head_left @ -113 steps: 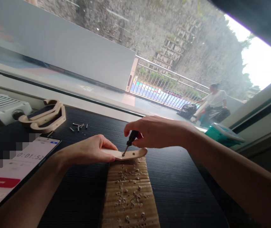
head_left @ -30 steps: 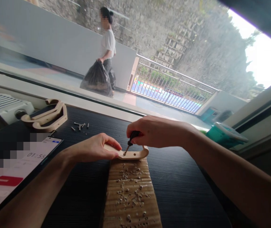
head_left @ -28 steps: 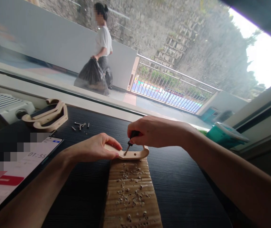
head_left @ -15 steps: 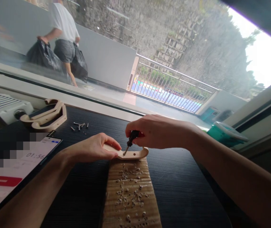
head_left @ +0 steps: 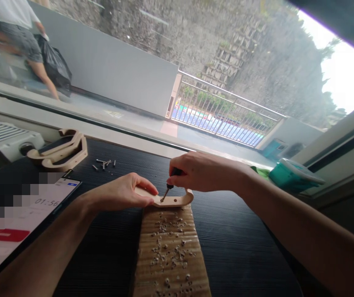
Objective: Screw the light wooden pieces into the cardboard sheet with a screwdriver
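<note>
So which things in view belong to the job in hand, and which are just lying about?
In the job:
black-handled metal screwdriver, right hand
pale wooden hooked strip, left hand
brown ridged block, strip at far end
probably silvery metal screws, curved pale wooden pieces

Apparently just lying about:
dark-edged phone, screen lit
white slatted box
teal plastic tub

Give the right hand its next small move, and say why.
Probably turn the screwdriver gently with the right hand: the tip sits at one hole of the hook, which the left hand grips at the far end of the block.
</note>
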The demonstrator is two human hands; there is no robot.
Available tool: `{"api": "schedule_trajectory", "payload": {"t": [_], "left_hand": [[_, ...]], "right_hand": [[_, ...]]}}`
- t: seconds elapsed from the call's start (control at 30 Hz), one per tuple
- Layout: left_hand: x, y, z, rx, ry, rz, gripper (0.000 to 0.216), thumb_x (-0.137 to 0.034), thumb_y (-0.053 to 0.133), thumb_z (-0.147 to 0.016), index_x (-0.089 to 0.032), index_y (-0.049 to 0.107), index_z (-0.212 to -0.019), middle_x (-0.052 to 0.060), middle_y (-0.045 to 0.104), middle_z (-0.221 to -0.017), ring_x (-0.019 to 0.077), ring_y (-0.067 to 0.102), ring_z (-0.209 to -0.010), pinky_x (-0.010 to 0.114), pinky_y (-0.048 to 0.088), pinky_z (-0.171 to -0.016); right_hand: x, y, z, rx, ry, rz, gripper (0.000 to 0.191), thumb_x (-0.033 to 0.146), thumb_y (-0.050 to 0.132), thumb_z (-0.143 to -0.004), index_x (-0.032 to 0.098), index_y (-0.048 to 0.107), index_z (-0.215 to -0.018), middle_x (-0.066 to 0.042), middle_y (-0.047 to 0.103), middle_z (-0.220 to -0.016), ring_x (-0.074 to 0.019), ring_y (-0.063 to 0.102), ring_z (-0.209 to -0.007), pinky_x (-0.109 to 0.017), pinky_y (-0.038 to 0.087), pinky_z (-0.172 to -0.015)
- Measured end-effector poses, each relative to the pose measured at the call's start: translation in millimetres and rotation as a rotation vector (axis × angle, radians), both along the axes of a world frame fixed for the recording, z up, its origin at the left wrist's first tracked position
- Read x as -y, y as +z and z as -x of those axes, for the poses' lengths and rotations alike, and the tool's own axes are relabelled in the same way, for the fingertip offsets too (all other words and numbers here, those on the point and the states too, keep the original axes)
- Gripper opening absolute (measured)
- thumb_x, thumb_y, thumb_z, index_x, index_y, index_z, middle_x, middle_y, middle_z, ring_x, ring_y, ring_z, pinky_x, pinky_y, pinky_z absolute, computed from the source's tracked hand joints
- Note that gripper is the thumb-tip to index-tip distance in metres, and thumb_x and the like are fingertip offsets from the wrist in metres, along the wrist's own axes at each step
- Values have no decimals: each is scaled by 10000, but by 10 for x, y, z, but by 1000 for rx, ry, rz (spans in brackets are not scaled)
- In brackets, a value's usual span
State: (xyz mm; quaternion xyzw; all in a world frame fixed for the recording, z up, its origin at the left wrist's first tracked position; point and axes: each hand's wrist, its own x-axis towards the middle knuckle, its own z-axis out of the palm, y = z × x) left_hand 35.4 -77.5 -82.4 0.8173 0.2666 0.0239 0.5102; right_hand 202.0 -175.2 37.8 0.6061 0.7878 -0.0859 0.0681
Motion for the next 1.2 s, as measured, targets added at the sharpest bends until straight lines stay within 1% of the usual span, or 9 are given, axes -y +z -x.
{"api": "schedule_trajectory", "payload": {"t": [0.1,0.17,0.27,0.33,0.77,0.93,1.0,1.1,1.2], "left_hand": [[-12,-24,1,9,-2,1,369,-361,649,-685,-186,700,-1006,-7,744,-999,222,663,-973,234,495,-801],[-19,-43,6,12,-4,5,371,-370,649,-686,-191,700,-1006,-10,744,-998,221,665,-968,234,497,-801],[-19,-52,10,12,2,3,371,-374,648,-683,-193,702,-1002,-11,744,-998,222,665,-965,236,497,-801],[-16,-46,6,10,7,3,370,-370,648,-680,-192,702,-1000,-9,744,-997,223,663,-968,236,496,-803],[-3,-18,12,0,8,2,394,-390,641,-667,-193,704,-1003,1,743,-1003,237,658,-983,246,500,-811],[-10,-17,10,12,-2,16,408,-415,640,-664,-206,706,-1008,-2,739,-1016,231,652,-994,242,497,-818],[-11,-20,11,8,1,17,409,-411,640,-664,-202,703,-1010,-1,739,-1013,230,653,-991,243,495,-819],[-8,-19,13,7,3,15,406,-393,643,-668,-192,700,-1017,5,739,-1012,230,654,-987,241,491,-814],[-6,-14,13,7,-1,12,397,-389,643,-676,-190,701,-1015,5,738,-1014,229,654,-986,236,488,-807]], "right_hand": [[21,20,-1,13,25,-13,264,347,538,-810,195,678,-976,-20,663,-763,-101,481,-590,-240,292,-545],[32,30,-7,8,45,-11,271,294,560,-786,223,665,-1026,-8,671,-806,-94,484,-600,-233,298,-562],[36,26,-20,6,70,-1,214,221,539,-780,224,679,-942,10,666,-787,-81,467,-585,-228,293,-559],[32,14,-32,5,74,3,196,214,530,-787,214,683,-910,9,660,-769,-81,460,-585,-229,289,-552],[69,15,-7,17,26,21,232,301,502,-823,179,693,-873,-19,647,-715,-105,462,-586,-246,288,-539],[98,50,3,0,35,-1,332,247,549,-790,205,636,-1108,-26,674,-822,-107,492,-621,-237,298,-563],[97,62,-7,-24,34,1,298,215,536,-792,223,649,-1067,-16,672,-848,-96,490,-620,-231,301,-570],[81,64,-23,-32,42,8,222,198,508,-805,214,677,-949,-7,660,-817,-87,477,-611,-231,295,-569],[59,50,-29,-25,37,15,217,211,508,-811,202,677,-945,-7,649,-775,-89,461,-594,-238,284,-561]]}}
